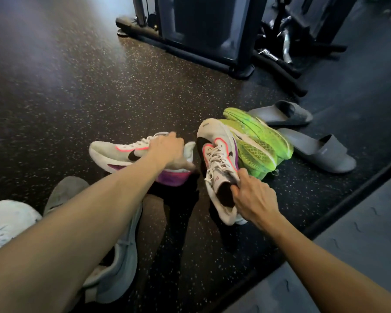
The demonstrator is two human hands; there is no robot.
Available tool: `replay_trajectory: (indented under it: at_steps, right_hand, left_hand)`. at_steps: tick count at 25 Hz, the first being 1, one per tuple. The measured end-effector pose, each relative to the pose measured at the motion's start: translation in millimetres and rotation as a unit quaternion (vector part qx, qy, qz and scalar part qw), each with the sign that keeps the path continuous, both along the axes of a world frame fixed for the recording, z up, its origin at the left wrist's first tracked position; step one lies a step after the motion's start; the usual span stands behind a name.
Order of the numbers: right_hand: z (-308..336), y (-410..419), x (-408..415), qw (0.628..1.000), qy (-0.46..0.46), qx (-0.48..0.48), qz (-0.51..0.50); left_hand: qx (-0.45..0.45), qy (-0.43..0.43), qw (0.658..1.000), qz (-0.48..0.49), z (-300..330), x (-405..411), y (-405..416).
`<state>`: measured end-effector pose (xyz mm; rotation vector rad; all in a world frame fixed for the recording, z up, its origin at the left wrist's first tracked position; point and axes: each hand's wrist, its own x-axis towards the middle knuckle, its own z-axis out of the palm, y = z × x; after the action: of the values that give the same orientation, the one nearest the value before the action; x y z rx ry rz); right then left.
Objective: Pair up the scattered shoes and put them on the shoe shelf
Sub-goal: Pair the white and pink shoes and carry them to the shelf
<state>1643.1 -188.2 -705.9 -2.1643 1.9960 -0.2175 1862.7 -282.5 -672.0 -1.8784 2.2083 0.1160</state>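
Note:
Two matching white running shoes with pink trim and purple soles are off the speckled floor. My left hand [171,152] grips the heel collar of the left white shoe [113,152], which points left. My right hand [254,199] pinches the heel opening of the right white shoe [215,141], toe pointing away. Behind it lie two neon green shoes [260,145] on their sides, soles showing. No shoe shelf is in view.
Two grey slides [284,114] [321,152] lie right of the green shoes. A pale grey sneaker [120,263] and a white one [7,222] are at lower left, partly hidden by my left arm. A gym machine base [190,48] stands ahead. A grey mat edge [348,256] runs along the right.

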Motion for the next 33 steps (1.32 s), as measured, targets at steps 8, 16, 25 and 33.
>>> replay_trajectory:
  at_steps: [8, 16, 25, 33]
  right_hand:
    - [30, 12, -17, 0.992, -0.105, -0.029, -0.057]
    - [88, 8, -43, 0.978, -0.153, -0.068, -0.127]
    - [124, 9, -14, 0.973, -0.194, -0.105, -0.073]
    - [113, 23, 55, 0.972, -0.230, -0.046, -0.002]
  left_hand:
    - [0.057, 0.150, 0.984, -0.077, 0, 27, 79]
    - [0.094, 0.255, 0.952, -0.145, -9, -19, 127]
    - [0.118, 0.383, 0.899, -0.175, -21, -46, 152]
    - [-0.019, 0.423, 0.904, 0.054, 15, 62, 150]
